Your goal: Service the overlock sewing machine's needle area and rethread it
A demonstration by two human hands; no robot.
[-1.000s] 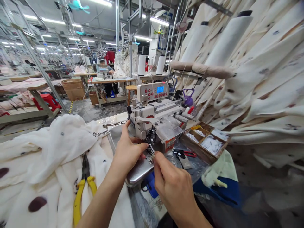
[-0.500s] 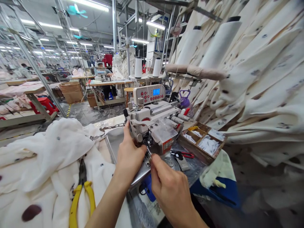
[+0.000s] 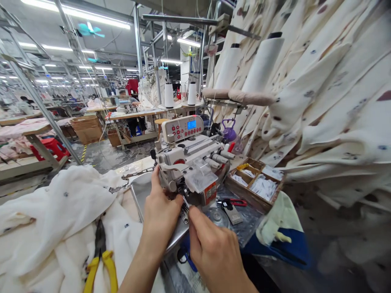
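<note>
A grey overlock sewing machine (image 3: pixel 189 162) stands in the middle, with a control panel (image 3: pixel 182 127) behind it. My left hand (image 3: pixel 160 213) rests against the machine's front left, its fingers curled in by the needle area. My right hand (image 3: pixel 214 252) is closed in a pinch on thin metal tweezers (image 3: pixel 185 202), whose tips point into the needle area. A clear plastic guard (image 3: pixel 200 179) sits just to the right of the tips.
White spotted fabric (image 3: pixel 61 211) is piled at the left with yellow-handled pliers (image 3: pixel 99 264) on it. A wooden tray of labels (image 3: pixel 259 185) and red snips (image 3: pixel 235 202) lie right of the machine. Spotted fabric hangs at the right. Other workstations stand far back.
Both hands stay at the needle area with the tweezers. The view has tilted up and turned right, so everything sits lower and further left in the picture.
</note>
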